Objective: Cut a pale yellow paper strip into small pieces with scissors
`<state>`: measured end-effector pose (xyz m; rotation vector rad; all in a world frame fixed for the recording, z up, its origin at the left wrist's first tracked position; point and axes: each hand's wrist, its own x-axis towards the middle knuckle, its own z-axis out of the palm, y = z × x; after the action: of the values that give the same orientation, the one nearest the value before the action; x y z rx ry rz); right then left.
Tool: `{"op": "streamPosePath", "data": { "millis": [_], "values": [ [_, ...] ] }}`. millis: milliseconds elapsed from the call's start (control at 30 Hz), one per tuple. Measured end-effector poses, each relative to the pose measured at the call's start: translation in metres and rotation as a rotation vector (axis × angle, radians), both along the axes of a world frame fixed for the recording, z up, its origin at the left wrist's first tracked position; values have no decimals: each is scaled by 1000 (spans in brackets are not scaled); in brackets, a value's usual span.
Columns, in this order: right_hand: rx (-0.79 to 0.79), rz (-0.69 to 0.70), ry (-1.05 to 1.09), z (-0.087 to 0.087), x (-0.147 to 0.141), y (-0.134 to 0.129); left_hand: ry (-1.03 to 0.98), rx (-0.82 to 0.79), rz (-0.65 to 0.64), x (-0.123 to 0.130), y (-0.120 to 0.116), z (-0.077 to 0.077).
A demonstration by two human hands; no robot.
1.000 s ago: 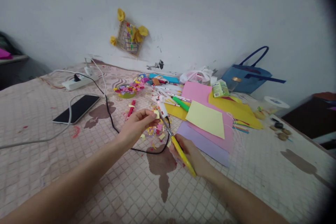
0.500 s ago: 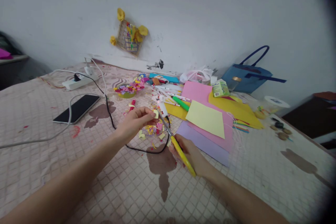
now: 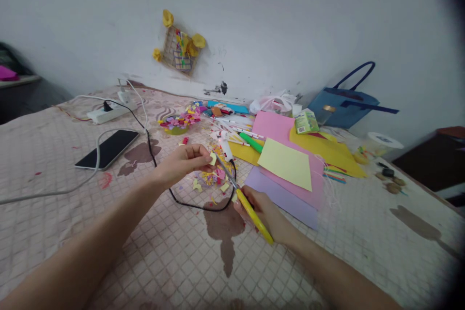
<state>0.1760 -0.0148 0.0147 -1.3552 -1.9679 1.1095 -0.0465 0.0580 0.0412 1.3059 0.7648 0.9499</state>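
Observation:
Between thumb and fingers, my left hand [image 3: 187, 162] pinches a small pale yellow paper piece [image 3: 212, 159]. My right hand [image 3: 262, 210] is closed round the yellow handles of scissors [image 3: 256, 217], whose metal blades point up and left, their tips beside the paper piece. Behind the blades lies a white glue gun [image 3: 225, 147] with a black cord. Below the paper, colourful paper scraps [image 3: 214, 177] are scattered on the tablecloth. A pale yellow sheet [image 3: 285, 163] rests on pink and purple sheets to the right.
A black phone [image 3: 108, 149] and a white power strip [image 3: 109, 113] with cables are at the left. Behind my hands stands a green tray [image 3: 176, 130] of paper cuttings. A blue bag [image 3: 341, 106] leans on the wall, and a clear tub [image 3: 381, 143] is at the right.
My left hand has shifted slightly left with the paper piece, now a little farther from the scissor tips. My right hand and the scissors have hardly moved.

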Motion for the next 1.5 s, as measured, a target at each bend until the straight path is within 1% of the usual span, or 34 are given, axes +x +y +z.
{"op": "streamPosePath", "data": {
  "millis": [167,367,467,633,733,900,967,1000,1100,1167,1233,1300,1433,1500],
  "values": [
    [-52,-23,71,0,1,1,44,9,2,-3,1,2],
    [-217,-76,256,-7,-1,6,88,-25,8,4,-2,-3],
    [-271,-118,329,-9,-1,8,121,-60,-69,15,-9,-9],
    [-200,-186,445,-8,0,9,184,-109,-227,33,-26,-14],
    [-218,-220,501,-7,-1,9,217,-144,-254,39,-33,-17],
    [-288,-177,566,-12,-1,12,295,-142,-301,41,-34,-23],
    [-317,-164,607,-15,0,13,284,-92,-295,41,-34,-23],
    [-330,-150,631,-17,0,14,270,-34,-271,40,-34,-23],
    [-371,-91,719,-19,0,16,233,208,-202,39,-33,-19],
    [-400,-56,762,-18,-1,16,234,324,-222,38,-33,-17],
    [-425,-34,774,-17,-2,16,229,376,-258,38,-33,-16],
    [-423,-30,755,-18,-3,17,214,347,-245,39,-33,-17],
    [-326,-100,673,-20,-2,17,179,79,-181,42,-32,-21],
    [-271,-146,641,-17,-1,16,159,-3,-183,43,-32,-25]
  ]
}}
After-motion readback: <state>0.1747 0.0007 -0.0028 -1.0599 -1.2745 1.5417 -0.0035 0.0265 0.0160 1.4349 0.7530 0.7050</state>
